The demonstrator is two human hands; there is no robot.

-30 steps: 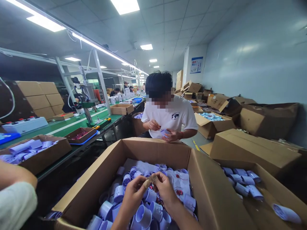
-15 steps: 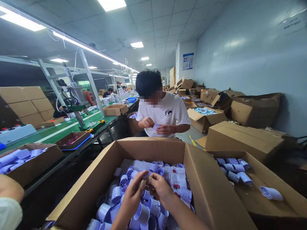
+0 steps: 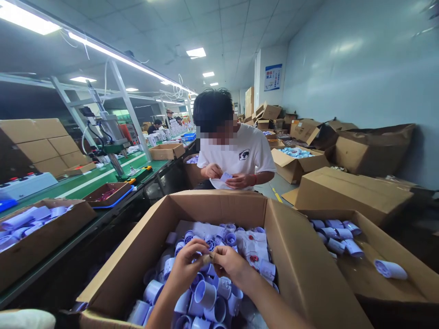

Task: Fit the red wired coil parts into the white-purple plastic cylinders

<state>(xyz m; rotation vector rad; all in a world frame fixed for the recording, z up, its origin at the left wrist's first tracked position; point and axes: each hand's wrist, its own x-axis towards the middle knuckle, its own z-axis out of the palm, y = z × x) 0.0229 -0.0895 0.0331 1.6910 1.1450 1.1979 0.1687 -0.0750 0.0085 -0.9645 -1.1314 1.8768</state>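
While the fingertips of the left hand (image 3: 187,265) and the right hand (image 3: 233,265) meet above the big carton (image 3: 291,246), the handling looks to be midway through one small piece. Each hand's thumb and fingers are drawn into a narrow pinch; whatever they hold is too small and hidden to tell. Just below them, lilac cups (image 3: 205,294) lie loose in a jumble inside the carton, some upright, some on their sides, beside a white sheet (image 3: 247,242) with red rings (image 3: 254,258) on it. How many are finished or left cannot be told, though plenty lie loose. To the right, a side carton (image 3: 408,285) holds more cups, one (image 3: 390,269) lying apart from the cluster. Beyond the big carton, a co-worker (image 3: 240,155) holds a lilac piece (image 3: 226,177) in both hands, and farther off stand piled boxes (image 3: 269,111)
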